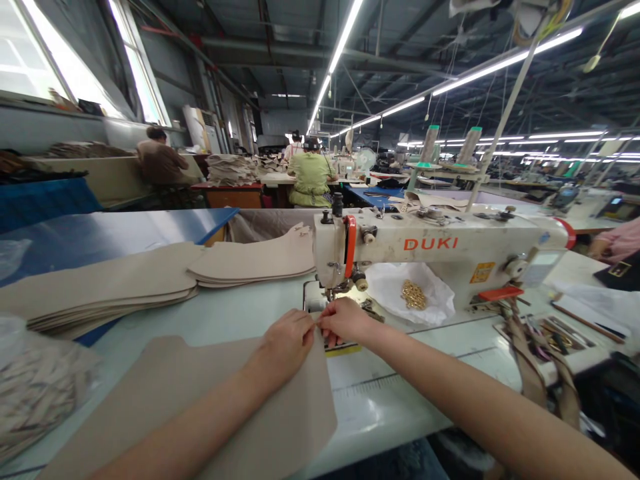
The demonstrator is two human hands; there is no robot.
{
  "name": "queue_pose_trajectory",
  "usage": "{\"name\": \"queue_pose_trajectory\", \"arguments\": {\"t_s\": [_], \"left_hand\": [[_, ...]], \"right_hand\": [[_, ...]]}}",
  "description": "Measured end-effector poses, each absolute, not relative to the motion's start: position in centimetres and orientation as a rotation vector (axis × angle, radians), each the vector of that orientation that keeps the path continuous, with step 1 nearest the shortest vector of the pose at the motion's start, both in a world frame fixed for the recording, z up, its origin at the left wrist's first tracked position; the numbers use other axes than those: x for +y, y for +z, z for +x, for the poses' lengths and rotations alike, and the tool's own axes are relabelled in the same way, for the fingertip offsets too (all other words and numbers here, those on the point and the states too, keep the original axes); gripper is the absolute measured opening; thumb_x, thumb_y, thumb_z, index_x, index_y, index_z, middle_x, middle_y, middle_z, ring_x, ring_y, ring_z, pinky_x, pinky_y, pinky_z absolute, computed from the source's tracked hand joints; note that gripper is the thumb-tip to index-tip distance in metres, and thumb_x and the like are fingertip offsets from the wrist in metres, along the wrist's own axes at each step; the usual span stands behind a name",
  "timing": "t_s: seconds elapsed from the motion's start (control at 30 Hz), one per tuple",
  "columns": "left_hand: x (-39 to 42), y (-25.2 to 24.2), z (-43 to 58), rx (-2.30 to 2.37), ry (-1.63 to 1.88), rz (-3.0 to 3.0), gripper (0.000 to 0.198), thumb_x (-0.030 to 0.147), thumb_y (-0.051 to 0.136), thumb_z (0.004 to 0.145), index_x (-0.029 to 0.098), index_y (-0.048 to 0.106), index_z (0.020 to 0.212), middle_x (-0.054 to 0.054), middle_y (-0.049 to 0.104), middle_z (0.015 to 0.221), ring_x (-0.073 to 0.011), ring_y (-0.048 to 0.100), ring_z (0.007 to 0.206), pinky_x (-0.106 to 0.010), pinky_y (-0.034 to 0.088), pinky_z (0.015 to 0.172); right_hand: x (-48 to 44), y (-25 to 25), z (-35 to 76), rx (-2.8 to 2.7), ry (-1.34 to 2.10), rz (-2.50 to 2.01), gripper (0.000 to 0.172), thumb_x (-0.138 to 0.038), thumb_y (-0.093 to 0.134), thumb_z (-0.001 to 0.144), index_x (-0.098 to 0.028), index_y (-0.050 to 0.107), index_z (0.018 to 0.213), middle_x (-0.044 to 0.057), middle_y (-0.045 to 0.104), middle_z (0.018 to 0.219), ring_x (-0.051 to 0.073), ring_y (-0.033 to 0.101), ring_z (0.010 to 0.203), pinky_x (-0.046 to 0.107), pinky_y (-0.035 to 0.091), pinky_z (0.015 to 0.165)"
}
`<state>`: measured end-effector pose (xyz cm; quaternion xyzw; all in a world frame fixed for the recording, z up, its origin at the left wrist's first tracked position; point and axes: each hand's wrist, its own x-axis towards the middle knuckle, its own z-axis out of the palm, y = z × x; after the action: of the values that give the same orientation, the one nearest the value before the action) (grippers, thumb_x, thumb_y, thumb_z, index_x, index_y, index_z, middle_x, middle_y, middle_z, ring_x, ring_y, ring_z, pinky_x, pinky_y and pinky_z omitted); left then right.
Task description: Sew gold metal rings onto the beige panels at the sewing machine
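A flat beige cut piece (200,393) lies on the sewing table (385,400) in front of me. My left hand (287,343) rests on its upper right corner with fingers curled, pinching the edge. My right hand (345,321) meets it from the right, fingers closed on the same corner, just in front of the needle area of the white DUKI sewing machine (435,250). What lies under the fingertips is hidden.
Two stacks of beige cut pieces (120,283) lie at the back left. A white bag holding gold metal parts (414,295) sits under the machine arm. Beige straps (530,363) hang at right. A plastic bag (35,387) lies at left. Other people work at tables beyond.
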<state>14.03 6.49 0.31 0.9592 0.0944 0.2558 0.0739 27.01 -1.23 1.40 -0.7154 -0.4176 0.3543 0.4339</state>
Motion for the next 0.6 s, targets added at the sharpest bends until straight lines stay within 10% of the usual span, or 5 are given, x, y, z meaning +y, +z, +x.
{"name": "queue_pose_trajectory", "arguments": {"t_s": [0.2, 0.6], "left_hand": [[6.5, 0.3, 14.0, 0.339, 0.746, 2.853, 0.018, 0.005, 0.046, 0.072, 0.019, 0.054, 0.065, -0.003, 0.062, 0.069, -0.0179, 0.058, 0.071, -0.028, 0.048, 0.067], [6.7, 0.7, 14.0, 0.348, 0.677, 2.825, 0.018, 0.008, 0.045, 0.073, 0.020, 0.055, 0.064, -0.003, 0.063, 0.069, -0.0177, 0.058, 0.072, -0.029, 0.047, 0.068]], "right_hand": [[-4.6, 1.2, 27.3, -1.415, 0.464, -1.827, 0.013, -0.011, 0.057, 0.077, -0.019, 0.067, 0.075, 0.002, 0.064, 0.078, 0.018, 0.056, 0.083, 0.028, 0.039, 0.081], [-5.4, 0.5, 27.4, -2.115, -0.282, -1.830, 0.018, -0.014, 0.047, 0.088, -0.018, 0.065, 0.091, 0.004, 0.058, 0.079, 0.017, 0.050, 0.078, 0.026, 0.039, 0.071]]}}
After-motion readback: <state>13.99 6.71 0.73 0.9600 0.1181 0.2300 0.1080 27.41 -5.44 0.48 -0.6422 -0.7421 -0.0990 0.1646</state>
